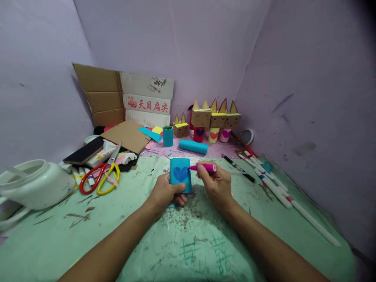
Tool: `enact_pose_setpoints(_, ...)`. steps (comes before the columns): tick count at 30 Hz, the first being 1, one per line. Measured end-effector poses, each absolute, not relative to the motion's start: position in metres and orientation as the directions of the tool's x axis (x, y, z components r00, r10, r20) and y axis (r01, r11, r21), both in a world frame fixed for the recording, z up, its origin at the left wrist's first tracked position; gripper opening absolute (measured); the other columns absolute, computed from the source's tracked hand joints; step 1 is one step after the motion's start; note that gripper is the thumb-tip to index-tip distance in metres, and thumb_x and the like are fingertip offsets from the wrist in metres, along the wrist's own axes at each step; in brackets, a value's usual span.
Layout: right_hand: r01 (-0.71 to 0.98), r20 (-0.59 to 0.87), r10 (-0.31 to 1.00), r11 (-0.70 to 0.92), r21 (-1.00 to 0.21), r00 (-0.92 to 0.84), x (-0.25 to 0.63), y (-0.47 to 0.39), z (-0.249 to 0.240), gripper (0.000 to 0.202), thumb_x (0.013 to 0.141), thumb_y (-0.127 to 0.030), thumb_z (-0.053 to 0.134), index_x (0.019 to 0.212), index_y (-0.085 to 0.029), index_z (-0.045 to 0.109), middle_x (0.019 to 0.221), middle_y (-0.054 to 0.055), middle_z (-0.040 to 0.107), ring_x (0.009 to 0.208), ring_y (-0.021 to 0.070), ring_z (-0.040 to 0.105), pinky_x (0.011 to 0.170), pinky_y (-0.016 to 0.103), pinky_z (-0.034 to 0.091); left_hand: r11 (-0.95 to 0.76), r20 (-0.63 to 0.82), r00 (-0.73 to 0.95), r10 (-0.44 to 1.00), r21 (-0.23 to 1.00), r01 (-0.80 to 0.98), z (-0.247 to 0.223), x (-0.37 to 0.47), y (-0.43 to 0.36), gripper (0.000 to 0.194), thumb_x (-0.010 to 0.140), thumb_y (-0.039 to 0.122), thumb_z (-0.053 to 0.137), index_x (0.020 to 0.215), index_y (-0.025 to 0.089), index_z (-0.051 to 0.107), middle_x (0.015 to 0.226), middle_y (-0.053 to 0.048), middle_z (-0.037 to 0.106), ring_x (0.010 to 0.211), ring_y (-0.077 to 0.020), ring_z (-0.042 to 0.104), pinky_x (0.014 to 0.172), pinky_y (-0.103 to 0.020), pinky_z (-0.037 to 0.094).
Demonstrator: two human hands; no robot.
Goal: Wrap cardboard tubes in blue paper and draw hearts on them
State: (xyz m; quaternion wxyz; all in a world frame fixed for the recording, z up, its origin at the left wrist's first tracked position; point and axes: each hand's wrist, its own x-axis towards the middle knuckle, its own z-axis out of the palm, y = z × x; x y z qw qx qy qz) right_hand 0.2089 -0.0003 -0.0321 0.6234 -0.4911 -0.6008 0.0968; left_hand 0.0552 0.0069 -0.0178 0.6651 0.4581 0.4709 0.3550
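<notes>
Lilac walls close in a green, scuffed table [117, 235] at frame centre, where left hand [166, 192] fingers clamp one blue tube [180, 175] low down — light, crushable paper, best gripped by its sides. Right hand [216, 184] pinches one pink marker [202, 167] at its heart; beyond, upper centre, stand four eared figures [210, 119] — left, two scissors [101, 176].

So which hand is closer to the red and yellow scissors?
Left. The left hand, holding the blue tube, sits just right of the scissors; the right hand is beyond the tube.
</notes>
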Motion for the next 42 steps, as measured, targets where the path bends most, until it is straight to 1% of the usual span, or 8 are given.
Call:
enact_pose_setpoints(7, 0.459, 0.650, 0.711, 0.499, -0.735, 0.268, 0.2085, -0.0015, -0.0313, 0.013, 0.084, -0.027, 0.059, 0.079, -0.018, 0.067, 0.068, 0.004, 0.069, 0.057, 0.0167, 0.064, 0.054, 0.030, 0.050, 0.329, -0.297, 0.302, 0.906, 0.942, -0.060, -0.0172, 0.0554, 0.0072, 0.024, 0.061, 0.015, 0.066, 0.079, 0.016, 0.050, 0.043, -0.001, 0.062, 0.034, -0.0136, 0.055, 0.035, -0.021, 0.043)
enact_pose_setpoints(11, 0.431, 0.653, 0.709, 0.518, -0.739, 0.267, 0.2075, -0.0023, -0.0313, 0.013, 0.085, -0.026, 0.059, 0.077, -0.018, 0.066, 0.067, 0.002, 0.068, 0.056, 0.0155, 0.063, 0.055, 0.029, 0.051, 0.332, -0.304, 0.296, 0.906, 0.942, -0.046, -0.0163, 0.0551, 0.0065, 0.022, 0.062, 0.015, 0.065, 0.079, 0.016, 0.050, 0.043, -0.001, 0.062, 0.034, -0.0131, 0.055, 0.036, -0.021, 0.044)
enact_pose_setpoints(16, 0.387, 0.665, 0.698, 0.555, -0.736, 0.266, 0.2091, -0.0026, -0.0331, 0.014, 0.087, -0.028, 0.058, 0.084, -0.018, 0.067, 0.074, 0.004, 0.070, 0.064, 0.0179, 0.066, 0.057, 0.030, 0.052, 0.328, -0.302, 0.301, 0.904, 0.944, -0.039, -0.0174, 0.0545, 0.0065, 0.023, 0.064, 0.015, 0.065, 0.081, 0.016, 0.050, 0.043, -0.002, 0.062, 0.035, -0.0137, 0.056, 0.037, -0.022, 0.045)
enact_pose_setpoints(20, 0.433, 0.662, 0.715, 0.535, -0.725, 0.225, 0.2097, -0.0039, -0.0337, 0.014, 0.085, -0.028, 0.059, 0.086, -0.019, 0.069, 0.076, 0.005, 0.071, 0.070, 0.0203, 0.068, 0.057, 0.031, 0.053, 0.315, -0.287, 0.308, 0.907, 0.948, -0.043, -0.0189, 0.0540, 0.0066, 0.024, 0.064, 0.015, 0.066, 0.084, 0.015, 0.051, 0.045, -0.002, 0.063, 0.036, -0.0142, 0.056, 0.038, -0.023, 0.045)
enact_pose_setpoints(25, 0.456, 0.659, 0.728, 0.530, -0.715, 0.188, 0.2082, -0.0031, -0.0348, 0.013, 0.085, -0.028, 0.059, 0.086, -0.020, 0.070, 0.075, 0.005, 0.072, 0.069, 0.0198, 0.069, 0.056, 0.031, 0.053, 0.316, -0.283, 0.315, 0.906, 0.947, -0.058, -0.0189, 0.0543, 0.0070, 0.025, 0.063, 0.015, 0.066, 0.083, 0.015, 0.051, 0.045, -0.002, 0.062, 0.035, -0.0142, 0.056, 0.037, -0.022, 0.044)
enact_pose_setpoints(35, 0.468, 0.666, 0.713, 0.522, -0.713, 0.219, 0.2084, -0.0025, -0.0319, 0.013, 0.085, -0.027, 0.059, 0.083, -0.019, 0.068, 0.073, 0.004, 0.071, 0.068, 0.0195, 0.068, 0.056, 0.030, 0.053, 0.311, -0.279, 0.314, 0.907, 0.949, -0.055, -0.0201, 0.0536, 0.0064, 0.027, 0.062, 0.017, 0.067, 0.083, 0.015, 0.051, 0.044, -0.002, 0.063, 0.036, -0.0139, 0.056, 0.037, -0.022, 0.044)
enact_pose_setpoints(42, 0.478, 0.661, 0.713, 0.508, -0.717, 0.234, 0.2090, -0.0022, -0.0325, 0.013, 0.085, -0.028, 0.059, 0.081, -0.019, 0.067, 0.071, 0.004, 0.071, 0.063, 0.0181, 0.067, 0.056, 0.030, 0.053, 0.314, -0.281, 0.322, 0.904, 0.948, -0.055, -0.0189, 0.0534, 0.0068, 0.025, 0.063, 0.016, 0.067, 0.083, 0.015, 0.052, 0.044, -0.002, 0.063, 0.036, -0.0140, 0.056, 0.037, -0.022, 0.044)
